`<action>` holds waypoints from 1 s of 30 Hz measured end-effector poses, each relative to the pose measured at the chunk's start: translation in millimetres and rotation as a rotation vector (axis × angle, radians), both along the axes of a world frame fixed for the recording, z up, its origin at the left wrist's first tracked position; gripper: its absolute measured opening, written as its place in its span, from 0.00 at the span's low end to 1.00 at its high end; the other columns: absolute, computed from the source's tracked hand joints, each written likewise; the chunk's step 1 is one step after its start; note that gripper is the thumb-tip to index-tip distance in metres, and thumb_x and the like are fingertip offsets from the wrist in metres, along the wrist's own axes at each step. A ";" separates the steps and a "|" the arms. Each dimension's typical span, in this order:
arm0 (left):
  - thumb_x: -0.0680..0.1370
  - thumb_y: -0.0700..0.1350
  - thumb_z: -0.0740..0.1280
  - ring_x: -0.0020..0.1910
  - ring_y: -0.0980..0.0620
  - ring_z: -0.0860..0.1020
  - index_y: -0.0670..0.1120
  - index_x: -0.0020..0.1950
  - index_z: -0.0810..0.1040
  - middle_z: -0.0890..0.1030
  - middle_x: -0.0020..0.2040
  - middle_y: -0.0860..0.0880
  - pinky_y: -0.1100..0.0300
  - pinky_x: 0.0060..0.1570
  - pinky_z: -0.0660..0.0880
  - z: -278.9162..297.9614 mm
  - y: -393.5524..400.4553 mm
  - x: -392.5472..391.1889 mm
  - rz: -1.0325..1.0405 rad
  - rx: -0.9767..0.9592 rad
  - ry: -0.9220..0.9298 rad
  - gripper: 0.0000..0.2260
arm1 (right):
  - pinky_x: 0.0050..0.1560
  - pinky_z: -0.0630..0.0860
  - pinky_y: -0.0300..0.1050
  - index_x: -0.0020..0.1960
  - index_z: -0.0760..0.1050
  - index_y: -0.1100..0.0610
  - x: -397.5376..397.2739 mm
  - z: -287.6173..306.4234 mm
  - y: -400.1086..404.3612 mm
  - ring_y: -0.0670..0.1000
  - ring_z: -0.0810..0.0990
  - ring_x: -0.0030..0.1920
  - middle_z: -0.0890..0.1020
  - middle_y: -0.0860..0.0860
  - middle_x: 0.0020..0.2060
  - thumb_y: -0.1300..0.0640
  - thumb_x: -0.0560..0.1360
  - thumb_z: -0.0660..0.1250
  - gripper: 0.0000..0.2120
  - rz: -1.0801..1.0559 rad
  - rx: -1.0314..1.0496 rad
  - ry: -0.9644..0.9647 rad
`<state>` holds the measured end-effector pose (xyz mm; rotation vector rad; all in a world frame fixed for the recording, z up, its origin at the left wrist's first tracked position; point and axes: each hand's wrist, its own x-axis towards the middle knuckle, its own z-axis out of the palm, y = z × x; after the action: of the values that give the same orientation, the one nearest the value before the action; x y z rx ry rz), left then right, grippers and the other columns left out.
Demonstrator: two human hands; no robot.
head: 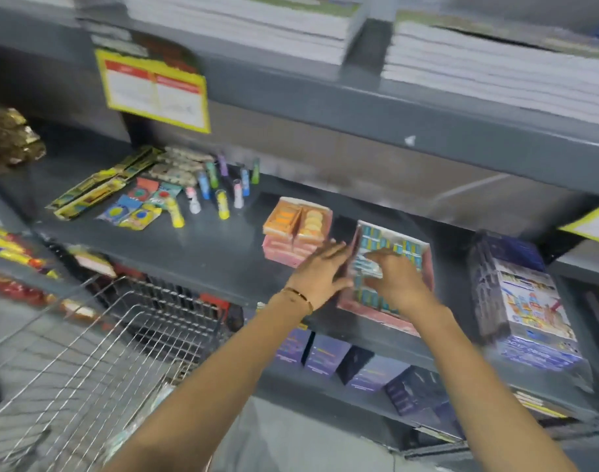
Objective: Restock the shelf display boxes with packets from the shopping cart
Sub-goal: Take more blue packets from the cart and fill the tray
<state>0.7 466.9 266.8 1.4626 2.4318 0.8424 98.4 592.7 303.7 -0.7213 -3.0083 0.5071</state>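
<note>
A pink display box (414, 321) filled with blue-and-white packets (405, 248) sits at the front edge of the grey middle shelf (196, 240). My left hand (320, 275) presses flat against the box's left wall, fingers spread. My right hand (398, 281) reaches into the box, its fingers closed on a few white-and-blue packets (368, 265). A second pink display box (296, 229) with orange packets stands just left of it. The wire shopping cart (97, 356) is at the lower left; I cannot make out its contents.
Small coloured tubes (223, 187), flat packets (138, 207) and long yellow packs (97, 190) lie on the shelf's left part. A blue printed box (529, 311) stands at the right. Notebook stacks (495, 63) fill the shelf above. Dark purple boxes (359, 362) line the shelf below.
</note>
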 end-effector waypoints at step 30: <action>0.72 0.42 0.71 0.67 0.36 0.66 0.34 0.67 0.61 0.65 0.68 0.33 0.46 0.68 0.65 -387.5 -367.3 5.7 1.562 -0.015 -1.042 0.30 | 0.66 0.66 0.50 0.72 0.53 0.66 -133.4 -409.8 -409.2 0.61 0.66 0.66 0.64 0.64 0.67 0.51 0.67 0.74 0.44 0.367 0.058 -0.623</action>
<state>6.4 99.6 -120.8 -1.0608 2.1281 1.2182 -35.0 183.5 -106.1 -0.3659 -3.7516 0.2159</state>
